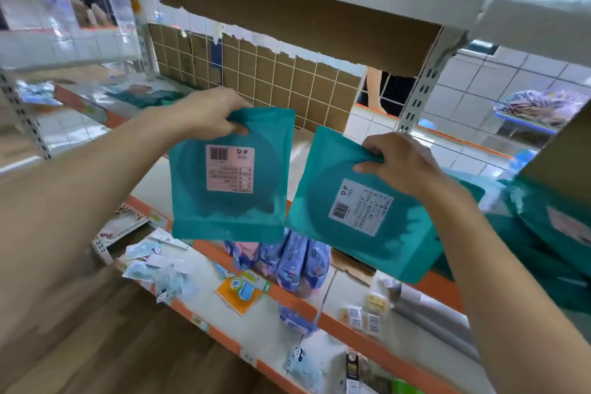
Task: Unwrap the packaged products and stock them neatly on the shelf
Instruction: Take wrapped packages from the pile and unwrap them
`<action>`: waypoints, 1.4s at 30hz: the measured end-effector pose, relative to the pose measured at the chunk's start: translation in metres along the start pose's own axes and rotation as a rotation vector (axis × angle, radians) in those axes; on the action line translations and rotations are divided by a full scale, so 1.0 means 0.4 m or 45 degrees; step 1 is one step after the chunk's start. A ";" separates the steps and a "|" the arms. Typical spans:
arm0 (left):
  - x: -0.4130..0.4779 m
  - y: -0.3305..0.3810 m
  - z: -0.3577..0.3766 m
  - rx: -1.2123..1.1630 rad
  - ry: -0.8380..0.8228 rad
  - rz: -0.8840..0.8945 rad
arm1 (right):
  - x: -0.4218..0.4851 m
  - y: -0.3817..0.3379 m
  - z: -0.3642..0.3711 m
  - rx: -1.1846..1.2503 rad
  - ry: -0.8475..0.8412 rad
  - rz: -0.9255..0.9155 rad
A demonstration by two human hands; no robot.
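A person stocking a shop shelf [150, 182] holds up two flat teal pouches, one in each hand, in the open bay in front of its wire-grid back panel [271, 73]. The hands are apart. The left hand [211, 112] pinches the top edge of the left pouch [230, 176], and the right hand [399, 163] pinches the upper right edge of the right pouch [361, 208].

Gripped only at the rim, both packs hang clear of the boards with their white labels facing the person, probably so they can be checked and matched before being set down. The left pouch hangs almost square to the shelf, its sides near vertical and its label upside down, barcode uppermost. The right pouch tilts, one corner pointing up towards the grid and its barcode at the label's lower left. Their lower corners come just beside each other; whether they touch cannot be told.

More teal pouches [543, 233] lie heaped on the shelf to the right, likely the stock they will join. Small packets are scattered on the lower shelf [271, 307] beneath.
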State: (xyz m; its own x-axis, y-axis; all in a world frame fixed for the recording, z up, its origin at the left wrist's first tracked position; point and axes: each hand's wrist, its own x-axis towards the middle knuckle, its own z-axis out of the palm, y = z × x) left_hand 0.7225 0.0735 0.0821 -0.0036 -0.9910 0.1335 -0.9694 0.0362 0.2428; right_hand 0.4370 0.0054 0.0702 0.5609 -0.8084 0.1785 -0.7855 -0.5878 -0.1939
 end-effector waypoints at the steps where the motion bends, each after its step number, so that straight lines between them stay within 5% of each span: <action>1: 0.005 -0.029 -0.006 -0.008 -0.012 0.010 | 0.017 -0.019 0.008 -0.015 0.009 -0.003; 12: 0.045 -0.415 -0.146 0.027 -0.039 0.115 | 0.224 -0.304 0.111 -0.001 0.125 0.161; 22: 0.122 -0.765 -0.197 0.084 -0.077 0.036 | 0.512 -0.529 0.215 0.080 0.121 0.004; 33: 0.341 -1.050 -0.229 -0.015 -0.153 0.207 | 0.808 -0.628 0.276 0.154 0.162 -0.075; 42: 0.512 -1.179 -0.206 -0.184 -0.307 0.329 | 0.913 -0.660 0.318 0.361 0.117 0.098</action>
State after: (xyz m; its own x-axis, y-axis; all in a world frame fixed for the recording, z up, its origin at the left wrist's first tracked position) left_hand 1.1992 -0.1362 0.0740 -0.3180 -0.9479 -0.0174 -0.8842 0.2899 0.3663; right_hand 0.8822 -0.1386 0.0640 0.4660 -0.8525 0.2369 -0.7133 -0.5204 -0.4695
